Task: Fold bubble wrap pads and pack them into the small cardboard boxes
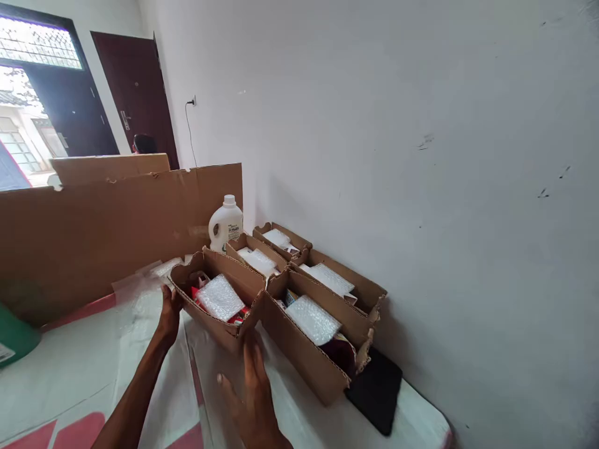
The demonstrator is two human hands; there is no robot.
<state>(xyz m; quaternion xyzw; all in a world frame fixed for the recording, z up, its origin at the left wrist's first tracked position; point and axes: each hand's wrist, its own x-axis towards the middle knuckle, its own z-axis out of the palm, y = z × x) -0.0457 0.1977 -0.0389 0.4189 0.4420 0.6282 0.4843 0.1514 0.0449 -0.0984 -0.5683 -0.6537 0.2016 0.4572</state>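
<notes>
An open cardboard box (219, 340) with red packets and a bubble-wrap pouch (221, 297) in it stands on the covered table. My left hand (171, 315) touches its left end, thumb up and apart from the fingers, which are partly hidden against the cardboard. At the near right corner, my right hand (253, 386) rests its stretched fingers on the box's outside, thumb spread away. Neither hand wraps round the box. Close on the right is a second cardboard box (304, 365) holding another bubble-wrap pouch (313, 319) and a dark item.
More filled cardboard boxes (369, 290) line the wall. Behind them stands a white jug (229, 221) before a tall cardboard panel (107, 231). A black flat object (379, 390) lies at the right table edge. Clear plastic film (140, 296) and a green container (16, 333) are left.
</notes>
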